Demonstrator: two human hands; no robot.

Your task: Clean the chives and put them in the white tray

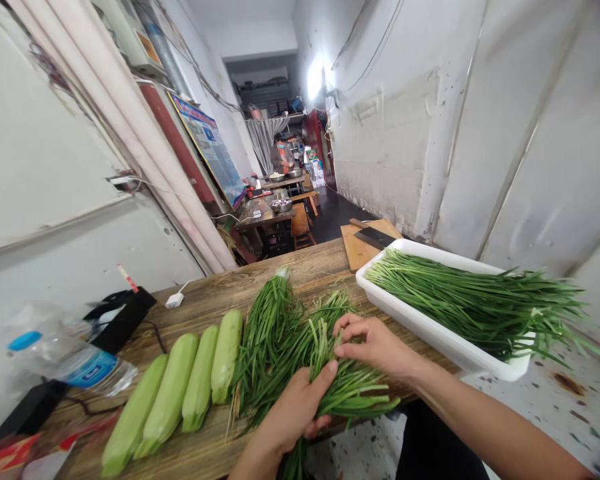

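Observation:
My left hand (297,403) is wrapped round a small bunch of garlic chives (363,393), the thumb lying across the stems. Over the same bunch, my right hand (373,343) has thumb and forefinger pinched at the stem ends; what exactly is between those fingertips is too small to make out. Beside and beneath my hands lie more loose chives (275,373) on the wooden table (325,260), with a bundle (275,307) whose pale ends point away from me. To the right, a white plastic tub (415,330) holds a thick layer of long chives (470,297).
Several pale green zucchini (170,387) lie in a row left of the chives. Farther left are a water bottle (87,367) and a black box (125,320). A cleaver (375,237) rests on a cutting board (357,250) behind the tub. A person (281,157) is at a far table.

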